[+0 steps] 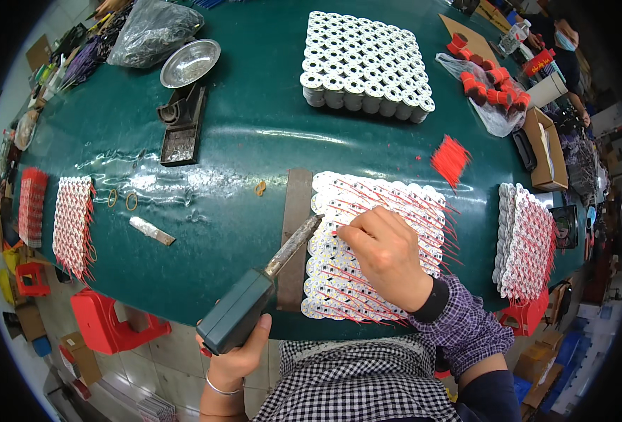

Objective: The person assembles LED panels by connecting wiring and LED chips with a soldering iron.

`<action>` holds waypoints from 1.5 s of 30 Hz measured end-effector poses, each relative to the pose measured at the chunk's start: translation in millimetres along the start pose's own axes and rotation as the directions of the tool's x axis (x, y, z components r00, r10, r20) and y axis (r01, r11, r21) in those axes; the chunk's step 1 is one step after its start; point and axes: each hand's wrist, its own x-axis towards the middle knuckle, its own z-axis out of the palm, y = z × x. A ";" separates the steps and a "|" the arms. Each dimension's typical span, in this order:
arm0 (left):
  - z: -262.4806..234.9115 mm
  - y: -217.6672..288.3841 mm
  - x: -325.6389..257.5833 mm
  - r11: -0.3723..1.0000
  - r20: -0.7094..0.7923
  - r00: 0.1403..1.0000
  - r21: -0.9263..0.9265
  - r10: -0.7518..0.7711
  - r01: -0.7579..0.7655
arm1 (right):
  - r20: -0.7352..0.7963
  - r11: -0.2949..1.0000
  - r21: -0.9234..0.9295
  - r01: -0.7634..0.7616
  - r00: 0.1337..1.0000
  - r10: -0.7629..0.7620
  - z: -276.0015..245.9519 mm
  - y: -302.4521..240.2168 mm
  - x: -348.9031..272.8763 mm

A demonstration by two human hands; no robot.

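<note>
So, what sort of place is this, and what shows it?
Likely an electronics assembly workshop: the left hand holds what looks like a soldering tool, and round white circuit boards lie on the table near a bundle of red wires.

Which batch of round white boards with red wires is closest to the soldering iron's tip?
The middle batch, right of the flat brown bar. The soldering iron reaches its left edge; the left batch and right batch sit well away.

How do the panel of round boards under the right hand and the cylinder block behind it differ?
The panel lies low and flat; the cylinder block stands taller. Red wires run across the panel, while none show on the block. Both are closely packed rows of white rounds on the green table.
</note>
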 end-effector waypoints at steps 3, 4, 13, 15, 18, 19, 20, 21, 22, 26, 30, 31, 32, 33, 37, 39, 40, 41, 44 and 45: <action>-8.4 -4.3 2.2 0.991 0.099 0.994 0.121 0.036 -0.048 | -0.009 0.998 0.050 -0.023 1.000 0.024 7.0 -1.3 -4.4; -7.7 -5.8 3.1 0.992 0.097 0.995 0.120 0.038 -0.050 | -0.010 0.999 0.050 -0.021 1.000 0.021 10.2 -0.3 -6.4; -6.9 -9.3 5.8 0.960 0.151 0.978 0.218 0.144 -0.175 | 0.008 0.994 0.099 -0.045 0.999 0.045 19.4 2.8 -11.0; -0.4 -0.6 10.5 0.991 0.148 0.983 0.068 0.104 -0.115 | -0.008 0.994 0.092 -0.056 0.998 0.057 17.8 1.4 -9.0; 2.4 7.1 14.1 0.985 0.191 0.973 0.088 0.128 -0.147 | -0.002 0.995 0.085 -0.052 0.999 0.052 16.8 2.2 -9.6; 1.8 6.9 13.9 0.985 0.191 0.973 0.089 0.127 -0.147 | -0.002 0.995 0.086 -0.053 0.999 0.053 16.7 1.9 -9.2; 0.6 6.2 13.7 0.981 0.211 0.970 0.119 0.124 -0.151 | -0.003 0.995 0.091 -0.052 0.999 0.052 16.9 1.4 -8.5; -0.1 5.5 13.6 0.977 0.232 0.965 0.147 0.119 -0.156 | -0.004 0.994 0.093 -0.051 0.999 0.052 16.5 1.0 -8.2; -0.2 4.6 13.5 0.977 0.234 0.965 0.148 0.118 -0.155 | -0.004 0.994 0.093 -0.053 0.999 0.053 16.1 1.0 -8.0; -0.4 3.6 13.9 0.940 0.253 0.952 0.244 0.175 -0.237 | -0.007 0.994 0.096 -0.049 0.999 0.049 16.7 2.3 -8.3; -0.4 8.6 14.2 0.948 0.257 0.957 0.249 0.134 -0.200 | 0.001 0.992 0.113 -0.063 0.998 0.063 16.3 2.4 -7.4; 0.5 8.9 14.3 0.948 0.258 0.957 0.248 0.135 -0.201 | 0.000 0.992 0.112 -0.063 0.998 0.064 16.5 2.7 -8.2; 1.7 9.1 14.6 0.954 0.242 0.959 0.220 0.149 -0.204 | 0.011 0.991 0.116 -0.059 0.998 0.059 17.2 3.6 -9.3; 2.5 9.0 14.7 0.959 0.225 0.961 0.192 0.163 -0.208 | 0.022 0.991 0.122 -0.055 0.998 0.053 17.9 4.3 -10.2; -3.0 -3.1 6.1 0.965 0.180 0.969 0.167 0.171 -0.202 | 0.012 0.990 0.129 -0.064 0.998 0.063 19.3 3.9 -10.3; -5.2 -7.1 -2.6 0.981 0.038 0.993 0.152 0.113 -0.117 | 0.002 0.992 0.113 -0.056 0.998 0.056 18.2 3.4 -9.3; -10.0 -10.3 -7.1 0.981 0.040 0.993 0.152 0.114 -0.118 | 0.001 0.992 0.111 -0.056 0.998 0.056 17.9 3.4 -9.8; -17.1 -13.9 -10.8 0.989 0.090 0.995 0.131 0.053 -0.064 | -0.012 0.993 0.102 -0.056 0.998 0.058 17.7 3.7 -10.7; -12.9 -5.0 -11.3 0.992 0.066 0.998 0.127 0.016 -0.024 | -0.029 0.996 0.076 -0.036 0.999 0.038 16.3 2.2 -11.2; -9.5 -0.9 -9.8 0.989 -0.002 0.999 0.141 0.042 -0.041 | -0.035 0.998 0.056 -0.022 0.999 0.024 14.0 1.5 -10.9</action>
